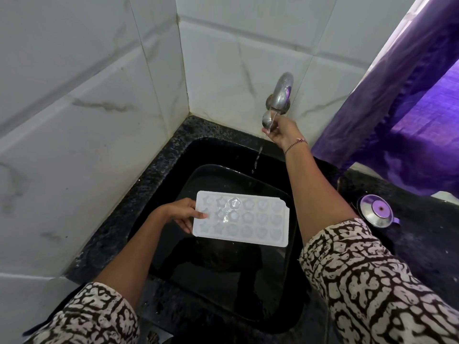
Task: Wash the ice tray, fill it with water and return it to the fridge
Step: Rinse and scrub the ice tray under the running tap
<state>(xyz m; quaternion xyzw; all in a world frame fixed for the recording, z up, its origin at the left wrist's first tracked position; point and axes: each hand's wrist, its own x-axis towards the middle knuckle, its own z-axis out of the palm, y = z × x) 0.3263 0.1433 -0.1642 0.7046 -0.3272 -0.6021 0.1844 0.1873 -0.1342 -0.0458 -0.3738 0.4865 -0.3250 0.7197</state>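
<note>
Left hand pinches the tray mid-frame, right hand grips the tap upper right: slide tray level under that thin stream.

sink: set in table, in corner of 2 walls | tap: on rear wall, above sink's far edge | ice tray: over sink, centre, held at its left end by left hand | right hand: at tap, behind tray | lid: on table, right of sink | curtain: far right, behind table
</note>
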